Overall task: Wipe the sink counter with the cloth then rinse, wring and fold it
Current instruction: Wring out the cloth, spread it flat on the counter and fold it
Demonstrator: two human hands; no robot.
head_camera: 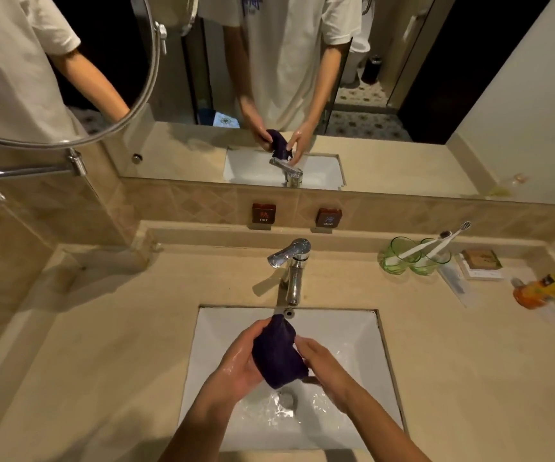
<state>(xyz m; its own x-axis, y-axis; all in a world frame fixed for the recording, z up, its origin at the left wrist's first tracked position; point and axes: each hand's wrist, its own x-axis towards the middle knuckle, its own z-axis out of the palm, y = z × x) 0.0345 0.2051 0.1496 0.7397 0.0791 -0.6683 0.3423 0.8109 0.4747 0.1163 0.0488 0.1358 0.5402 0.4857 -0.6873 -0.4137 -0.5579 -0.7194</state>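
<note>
Cloth Held Over the Sink

Cloth [277,356] is dark purple, wet and bunched up, and two hands hold it above the white sink [362,341].

The big tan surface [109,361] goes all around the sink. A wide mirror [402,95] hangs on the wall behind it and shows the person in a pale shirt. The sink has water in the bottom, near the round drain [285,399]. A shiny tap [291,265] stands at the back of the sink, and the top tip of the cloth is just under its spout.

The left hand [239,358] grips the left side of the cloth with curled fingers. The right hand [324,361] holds the right side, and its fingers press into the cloth.

Two green cups [414,258] sit far to the right with toothbrushes [442,243] in them.
</note>
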